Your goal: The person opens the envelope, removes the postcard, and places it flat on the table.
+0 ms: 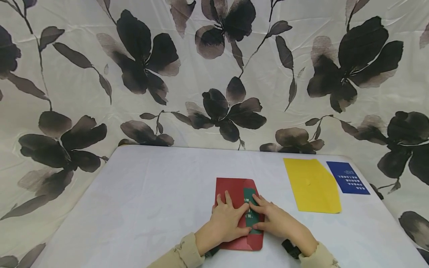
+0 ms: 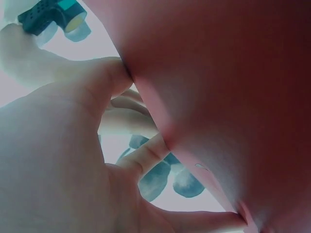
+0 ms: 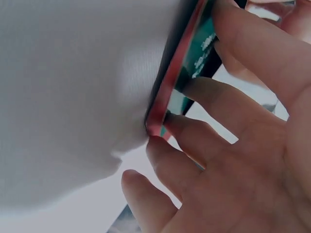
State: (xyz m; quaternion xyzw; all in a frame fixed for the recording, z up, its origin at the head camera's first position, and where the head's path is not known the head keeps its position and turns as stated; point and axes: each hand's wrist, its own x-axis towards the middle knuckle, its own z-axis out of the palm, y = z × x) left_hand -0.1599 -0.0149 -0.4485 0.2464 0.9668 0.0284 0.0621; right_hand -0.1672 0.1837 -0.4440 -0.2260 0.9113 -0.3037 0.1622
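A red folder-like sheet [image 1: 231,186] lies on the white table, with a green strip bearing white print [image 1: 249,219] along its right part. The left hand [image 1: 224,219] rests on the red piece, fingers spread, thumb and index touching the strip's left edge. From the right, the right hand [image 1: 276,219] touches the strip with its fingertips and thumb. In the left wrist view, the left hand [image 2: 73,131] has its fingertips against the red surface [image 2: 218,87]. The right wrist view shows the right hand [image 3: 233,136] with fingertips on the green strip [image 3: 199,48] and red edge.
A yellow sheet [image 1: 311,186] lies to the right on the white table [image 1: 151,186]. Beside it, near the right edge, is a blue card with white print [image 1: 348,178]. A flower-patterned cloth [image 1: 187,82] hangs behind the table.
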